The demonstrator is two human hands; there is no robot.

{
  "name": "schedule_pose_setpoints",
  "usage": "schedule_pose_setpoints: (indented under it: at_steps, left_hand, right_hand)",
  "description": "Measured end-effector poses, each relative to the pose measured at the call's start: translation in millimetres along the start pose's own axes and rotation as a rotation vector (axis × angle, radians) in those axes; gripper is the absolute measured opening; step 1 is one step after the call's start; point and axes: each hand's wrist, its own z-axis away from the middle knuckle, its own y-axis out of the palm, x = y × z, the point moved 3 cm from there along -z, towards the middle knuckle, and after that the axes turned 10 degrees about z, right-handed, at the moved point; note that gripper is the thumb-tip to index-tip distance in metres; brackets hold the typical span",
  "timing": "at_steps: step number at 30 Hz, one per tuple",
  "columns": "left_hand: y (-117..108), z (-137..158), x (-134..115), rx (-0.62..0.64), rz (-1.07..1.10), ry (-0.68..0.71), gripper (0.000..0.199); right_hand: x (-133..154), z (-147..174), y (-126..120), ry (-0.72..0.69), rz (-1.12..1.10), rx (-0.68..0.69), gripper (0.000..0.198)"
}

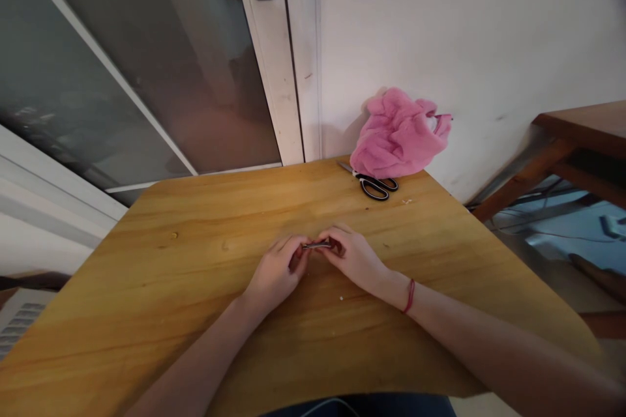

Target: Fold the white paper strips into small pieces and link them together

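Between my two hands is a small, thin, flat dark strip with a pale edge (317, 245); its kind does not show. The fingers of my left hand (280, 268) pinch its left end. My right hand (356, 257), with a red string around its wrist, pinches the right end. Both hands are over the middle of the wooden table (205, 313), with the fingertips close together. Fingers and thumbs hide part of the strip.
Black-handled scissors (375, 187) lie at the table's back edge, partly beside a crumpled pink fluffy cloth (398, 137). Small scraps dot the tabletop. Behind it are a sliding glass door (195, 65) and a white wall. Another wooden table (587, 127) stands at right.
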Motion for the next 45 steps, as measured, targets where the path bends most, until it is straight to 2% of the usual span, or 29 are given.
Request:
schedule_pose_setpoints:
  at_steps: [3,8,14,20,22,25,27,30,33,39,45]
  left_hand:
    - [0,-1,0,-0.014,-0.036,0.001,0.012]
    - [6,-3,2,0.073,0.001,0.001,0.009]
    - [1,-2,1,-0.017,0.021,-0.042,0.011]
    - [6,-4,5,0.063,0.022,-0.057,0.01]
    - [6,-3,6,0.03,0.077,-0.087,0.01]
    - [3,-3,7,-0.066,0.217,-0.172,0.01]
    - [0,-3,6,-0.092,0.359,-0.227,0.015]
    - [-1,-6,2,-0.033,0.608,-0.257,0.031]
    - [0,-7,-4,0.042,0.758,-0.246,0.034]
    - [8,-3,-5,-0.035,0.851,-0.386,0.031]
    - [11,3,-8,-0.104,0.853,-0.413,0.024]
  right_hand:
    - [-1,-1,0,-0.015,0.04,-0.006,0.016]
    - [-7,-2,5,0.059,0.061,0.099,0.018]
    - [-2,-1,2,0.044,0.004,0.031,0.013]
    - [-6,-1,5,0.057,0.023,0.074,0.017]
    - [-6,-1,4,0.058,-0.019,0.042,0.016]
    - [-6,-1,2,0.112,-0.127,-0.001,0.009]
    - [-8,-2,4,0.174,-0.298,0.03,0.012]
    - [-11,-4,9,0.244,-0.614,0.172,0.023]
    - [-13,-4,14,0.298,-0.754,0.271,0.031]
    - [-3,2,15,0.3,-0.681,0.289,0.035]
    - [5,10,15,0.264,-0.419,0.227,0.029]
